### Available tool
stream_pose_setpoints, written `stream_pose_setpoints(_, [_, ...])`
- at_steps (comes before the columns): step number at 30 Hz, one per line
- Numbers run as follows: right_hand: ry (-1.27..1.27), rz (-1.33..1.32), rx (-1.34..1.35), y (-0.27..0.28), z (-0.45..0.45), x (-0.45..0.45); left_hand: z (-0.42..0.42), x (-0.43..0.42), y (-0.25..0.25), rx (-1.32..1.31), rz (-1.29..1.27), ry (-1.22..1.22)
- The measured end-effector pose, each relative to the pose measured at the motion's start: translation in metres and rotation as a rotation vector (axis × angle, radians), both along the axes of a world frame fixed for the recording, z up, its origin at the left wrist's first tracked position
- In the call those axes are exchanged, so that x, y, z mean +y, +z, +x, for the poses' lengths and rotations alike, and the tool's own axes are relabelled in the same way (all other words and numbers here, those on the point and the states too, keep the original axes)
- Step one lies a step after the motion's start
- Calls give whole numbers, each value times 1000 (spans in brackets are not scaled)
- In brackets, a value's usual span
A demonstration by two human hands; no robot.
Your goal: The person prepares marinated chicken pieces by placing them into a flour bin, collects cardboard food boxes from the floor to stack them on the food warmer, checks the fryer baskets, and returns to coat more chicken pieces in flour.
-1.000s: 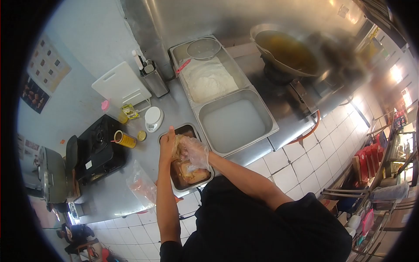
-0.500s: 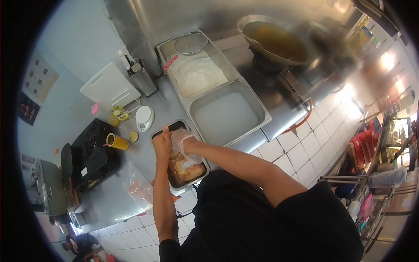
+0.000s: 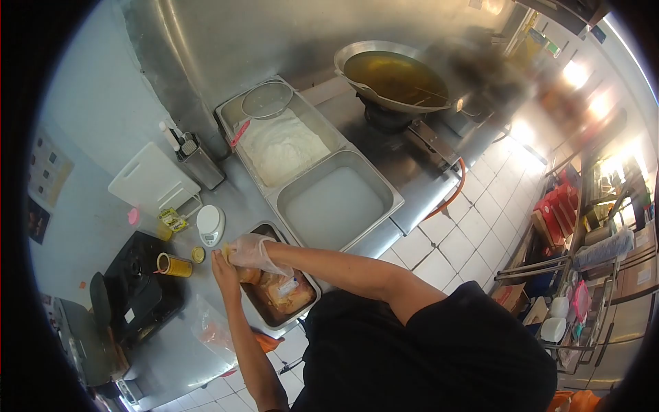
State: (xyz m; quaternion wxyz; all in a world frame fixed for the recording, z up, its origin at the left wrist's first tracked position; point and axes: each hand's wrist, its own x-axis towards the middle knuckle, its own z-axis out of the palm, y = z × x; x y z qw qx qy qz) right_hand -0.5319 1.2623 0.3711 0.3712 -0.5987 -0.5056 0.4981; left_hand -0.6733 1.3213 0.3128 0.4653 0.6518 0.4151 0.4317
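My right hand [image 3: 252,251] wears a loose clear plastic glove and is at the left side of a metal tray [image 3: 318,292]. Pressed against its fingertips is my bare left hand [image 3: 224,269], fingers closed. A small yellowish bit shows where the hands meet; I cannot make out what it is. Inside the tray lie pieces of what looks like raw marinated meat [image 3: 292,300] in brown liquid, with a clear plastic piece [image 3: 287,283] on top. My right forearm partly covers the tray.
Beyond the tray stand a pan of whitish liquid [image 3: 336,199] and a pan of white flour-like powder [image 3: 285,147] with a sieve [image 3: 268,101]. A wok of oil [image 3: 395,75] sits behind. Leftward are a scale [image 3: 211,225], an open can [image 3: 175,265] and a black stove [image 3: 141,281].
Both hands have moved left, from over the tray to its left edge, uncovering more of the meat. The camera view has shifted too.
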Motion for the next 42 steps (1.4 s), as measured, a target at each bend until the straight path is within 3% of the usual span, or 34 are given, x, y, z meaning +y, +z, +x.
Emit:
stream_pose_setpoints(2, [54,-34,-155,4,-2,2,2,-2,30,-77,-318,-53])
stream_pose_setpoints(5, [27,-68,-77,20,-2,-15,0,4,26,-16,-379,-202])
stream_pose_setpoints(8, [-50,33,25,-9,2,-24,14,-14,43,-71,-373,-214])
stream_pose_setpoints(11, [-93,161,-217,-40,7,-19,24,-16,32,32,-354,-162])
stream_pose_setpoints(17, [-269,65,-359,-42,-2,-8,31,4,1,249,-65,24])
stream_pose_setpoints(20, [-245,-46,-508,-36,-5,4,34,-2,7,122,-93,79])
stream_pose_setpoints(23, [-290,75,-556,-38,-6,10,39,-1,-16,62,-105,173])
stream_pose_setpoints(26, [-441,-5,-513,-62,6,16,49,2,-25,-65,-303,240])
stream_pose_setpoints(28, [-494,232,-594,-99,6,15,48,0,-8,-262,-458,308])
stream_pose_setpoints(30, [-443,110,-159,-65,-5,-10,35,8,-14,-532,-531,292])
stream_pose_setpoints(33, [-443,237,486,-67,-28,-22,14,9,-3,-581,-562,157])
stream_pose_setpoints(36, [-306,161,467,-61,-14,-21,-5,2,24,-337,-439,-33])
stream_pose_setpoints(39, [-407,-112,794,15,-15,-34,-13,-1,24,-217,-270,-165])
stream_pose_setpoints(42, [-347,-218,461,-11,-3,-10,-21,-3,18,-56,-176,-297])
